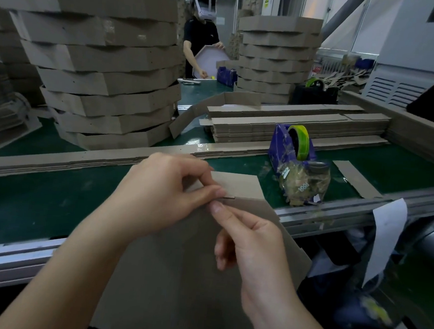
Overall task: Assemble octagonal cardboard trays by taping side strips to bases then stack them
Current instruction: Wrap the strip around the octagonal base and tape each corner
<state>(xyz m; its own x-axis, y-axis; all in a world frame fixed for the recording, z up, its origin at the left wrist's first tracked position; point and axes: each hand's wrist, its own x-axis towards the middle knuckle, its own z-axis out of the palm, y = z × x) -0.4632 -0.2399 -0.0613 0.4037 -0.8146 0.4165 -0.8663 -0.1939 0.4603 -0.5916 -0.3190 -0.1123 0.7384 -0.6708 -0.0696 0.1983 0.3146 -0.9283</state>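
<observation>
Green-topped work table (41, 203), a fresh tray barely begun at its near edge.
Nearest, the left hand (157, 193) and right hand (251, 244) both pinch where a short grey cardboard side strip (237, 185) meets the flat grey cardboard base (177, 277). Any tape under the fingertips is hidden, and the arms cover much of the base. Beyond are the blue tape dispenser (292, 149) and piled flat strips (290, 128). Far left stands a tall stack of finished trays (109, 79).

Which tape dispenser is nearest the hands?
The blue tape dispenser just beyond the right hand; another blue one and a black one stand far back.
</observation>
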